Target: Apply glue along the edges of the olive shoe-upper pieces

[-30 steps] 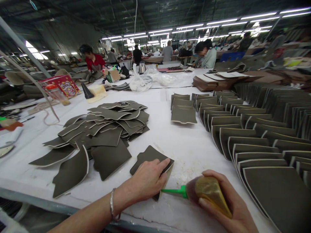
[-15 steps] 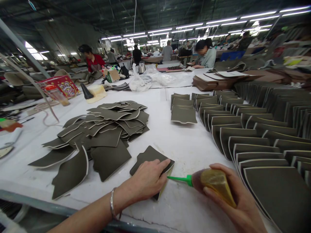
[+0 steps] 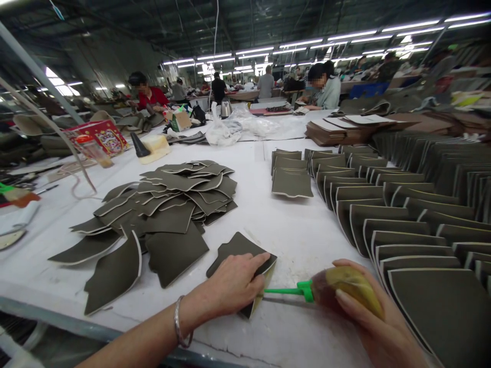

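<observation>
My left hand [image 3: 233,285] lies on a dark grey cut piece [image 3: 238,249] near the table's front edge, fingers pressing it down and lifting its right edge a little. My right hand [image 3: 378,327] is wrapped round a soft yellow-brown squeeze bottle [image 3: 345,289] with a green nozzle [image 3: 287,292]. The nozzle tip points left and touches the piece's pale right edge beside my left fingers. A silver bracelet [image 3: 178,323] sits on my left wrist.
A loose heap of the same grey pieces [image 3: 164,204] lies to the left on the white table [image 3: 291,230]. Overlapping rows of pieces [image 3: 399,225] fill the right side. Boxes, bags and a kettle stand farther back. Other people work at distant tables.
The bottle has shifted right and swung flatter, its nozzle tip going from the piece's lower edge up to its right edge. My left hand has stayed on the piece.
</observation>
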### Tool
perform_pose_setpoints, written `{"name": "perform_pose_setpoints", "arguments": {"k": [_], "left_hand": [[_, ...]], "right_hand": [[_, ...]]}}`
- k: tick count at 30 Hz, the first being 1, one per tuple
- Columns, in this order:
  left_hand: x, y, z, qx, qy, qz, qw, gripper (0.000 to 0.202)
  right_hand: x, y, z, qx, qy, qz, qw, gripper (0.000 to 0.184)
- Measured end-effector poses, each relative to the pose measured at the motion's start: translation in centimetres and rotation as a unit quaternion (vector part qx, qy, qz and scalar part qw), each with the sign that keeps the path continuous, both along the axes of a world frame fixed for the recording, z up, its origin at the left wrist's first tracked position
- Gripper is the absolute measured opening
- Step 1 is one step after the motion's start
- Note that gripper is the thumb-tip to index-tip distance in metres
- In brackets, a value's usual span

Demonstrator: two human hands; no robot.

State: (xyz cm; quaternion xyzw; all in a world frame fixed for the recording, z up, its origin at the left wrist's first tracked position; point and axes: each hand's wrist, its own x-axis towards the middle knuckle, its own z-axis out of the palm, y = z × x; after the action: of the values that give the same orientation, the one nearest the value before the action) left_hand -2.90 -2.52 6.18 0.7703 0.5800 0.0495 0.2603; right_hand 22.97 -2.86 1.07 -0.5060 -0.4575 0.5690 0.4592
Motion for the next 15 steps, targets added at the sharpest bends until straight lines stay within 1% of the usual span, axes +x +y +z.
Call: {"name": "perform_pose_setpoints", "arguments": {"k": [2,3,5,7,9,12,15], "left_hand": [[-0.2,0.1,0.0,-0.006,-0.018,-0.004,1.0,0.054],[-0.3,0.2,0.0,-0.008,-0.028,-0.006,1.0,0.055],[-0.4,0.2,-0.1,-0.004,-0.041,-0.006,0.999,0.056],[-0.4,0.2,-0.1,0.002,-0.043,-0.006,0.999,0.056],[-0.3,0.2,-0.1,0.002,-0.038,-0.003,0.999,0.055],[-0.1,0.2,0.0,-0.001,-0.031,0.0,1.0,0.056],[-0.1,0.2,0.1,0.003,-0.032,-0.002,0.999,0.055]], "right_hand": [[0.9,0.6,-0.8,-0.064,0.108,-0.019,0.992,0.062],[1.3,0.8,-1.2,-0.088,0.145,-0.03,0.985,0.062],[1.6,0.9,-1.6,-0.099,0.165,-0.047,0.98,0.064],[1.5,0.8,-1.6,-0.065,0.114,-0.058,0.99,0.069],[0.9,0.5,-1.2,-0.003,0.019,-0.067,0.998,0.071],[-0.4,0.1,0.1,0.078,-0.109,-0.066,0.989,0.063],[-1.5,-0.2,1.5,0.112,-0.159,-0.069,0.978,0.055]]}}
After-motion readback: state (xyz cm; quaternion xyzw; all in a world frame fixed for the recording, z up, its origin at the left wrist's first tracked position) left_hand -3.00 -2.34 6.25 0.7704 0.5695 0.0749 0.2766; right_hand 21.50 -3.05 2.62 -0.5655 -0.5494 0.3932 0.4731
